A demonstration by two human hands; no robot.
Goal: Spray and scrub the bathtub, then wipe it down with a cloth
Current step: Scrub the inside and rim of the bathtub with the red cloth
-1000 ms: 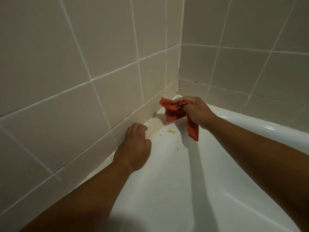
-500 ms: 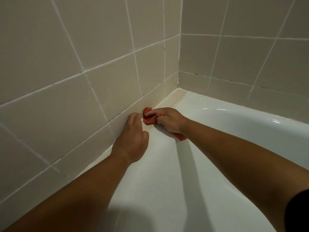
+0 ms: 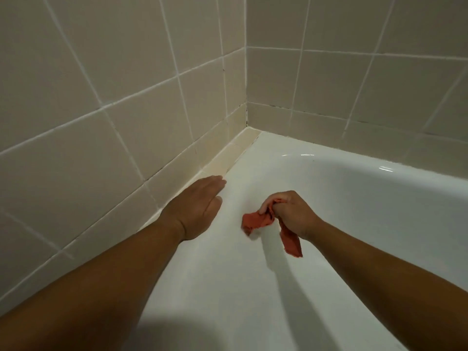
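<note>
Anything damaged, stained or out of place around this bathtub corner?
Nothing spilled or broken. The cream ledge strip between the white bathtub and beige tiled wall looks yellowed, and dark specks dot the back wall's grout line. The right hand grips a crumpled red cloth.

Tiled walls [image 3: 114,102] block left, bathtub [image 3: 342,211] open rightward.

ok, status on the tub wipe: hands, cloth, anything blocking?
Left hand open, flat on tub rim beside tiles. Right hand grips bunched cloth, one end hanging. Nothing seen blocking the cloth.
</note>
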